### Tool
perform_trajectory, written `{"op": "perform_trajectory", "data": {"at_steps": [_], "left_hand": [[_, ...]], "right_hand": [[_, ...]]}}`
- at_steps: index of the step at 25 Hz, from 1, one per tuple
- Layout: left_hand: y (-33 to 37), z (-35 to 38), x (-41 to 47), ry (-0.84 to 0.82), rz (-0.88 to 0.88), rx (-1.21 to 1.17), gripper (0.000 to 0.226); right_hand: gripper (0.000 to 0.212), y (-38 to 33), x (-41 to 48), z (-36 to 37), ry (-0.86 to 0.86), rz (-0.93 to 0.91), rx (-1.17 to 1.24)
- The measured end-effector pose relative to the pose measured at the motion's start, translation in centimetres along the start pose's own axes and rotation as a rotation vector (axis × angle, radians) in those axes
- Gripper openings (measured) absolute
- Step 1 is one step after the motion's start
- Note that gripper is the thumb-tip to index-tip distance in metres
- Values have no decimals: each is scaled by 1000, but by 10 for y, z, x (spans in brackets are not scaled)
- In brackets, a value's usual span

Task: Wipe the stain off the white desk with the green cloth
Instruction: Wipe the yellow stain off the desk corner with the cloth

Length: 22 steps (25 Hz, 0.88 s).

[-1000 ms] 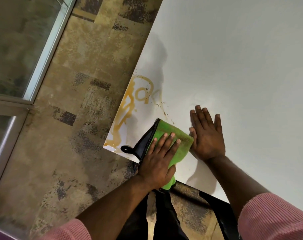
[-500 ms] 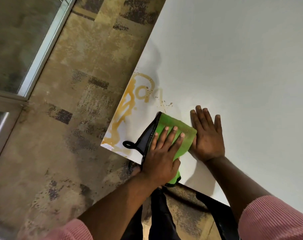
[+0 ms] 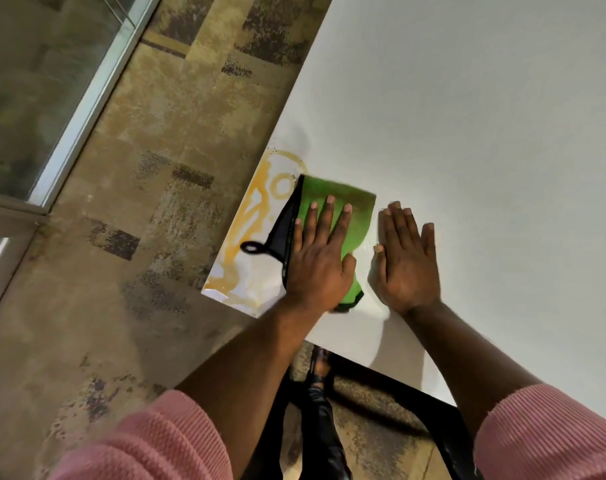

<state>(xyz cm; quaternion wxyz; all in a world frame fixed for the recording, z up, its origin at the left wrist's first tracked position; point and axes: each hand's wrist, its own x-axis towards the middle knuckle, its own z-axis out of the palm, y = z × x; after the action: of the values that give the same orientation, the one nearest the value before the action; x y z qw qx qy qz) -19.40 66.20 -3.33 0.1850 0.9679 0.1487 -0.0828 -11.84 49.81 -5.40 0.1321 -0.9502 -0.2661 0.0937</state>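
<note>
A: Where is the green cloth [image 3: 343, 216]?
B: On the white worktop [image 3: 485, 116], near its corner at about seven o'clock in the picture. It lies flat, with a black edging and a black loop [image 3: 251, 247] sticking out towards nine o'clock.

A: And the left hand [image 3: 320, 261]?
B: Pressed palm-down on the cloth, fingers stretched and slightly spread. The grip is apart, flat rather than closed around the fabric.

A: The stain [image 3: 260, 206]?
B: Orange-yellow streaks and a ring, just beside the cloth at its nine to eleven o'clock side, running along the worktop's edge down to the corner. The cloth's upper left corner touches or overlaps the ring.

A: The right hand [image 3: 407, 258]?
B: Flat on the bare worktop at three o'clock from the cloth, just beside it. Its grip is apart too, holding nothing.

A: Anything else?
B: Pink ribbed sleeves [image 3: 543, 434] at the bottom, a mottled brown floor [image 3: 128, 271] on the left, and a glass panel with a pale frame [image 3: 87, 98] at ten o'clock.
</note>
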Motion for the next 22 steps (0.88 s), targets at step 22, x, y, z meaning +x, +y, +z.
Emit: {"op": "perform_trajectory", "data": {"at_steps": [22], "left_hand": [[-44, -29, 78, 142, -273, -69, 83]], "right_hand": [[67, -11, 10, 15, 62, 47, -72]]}}
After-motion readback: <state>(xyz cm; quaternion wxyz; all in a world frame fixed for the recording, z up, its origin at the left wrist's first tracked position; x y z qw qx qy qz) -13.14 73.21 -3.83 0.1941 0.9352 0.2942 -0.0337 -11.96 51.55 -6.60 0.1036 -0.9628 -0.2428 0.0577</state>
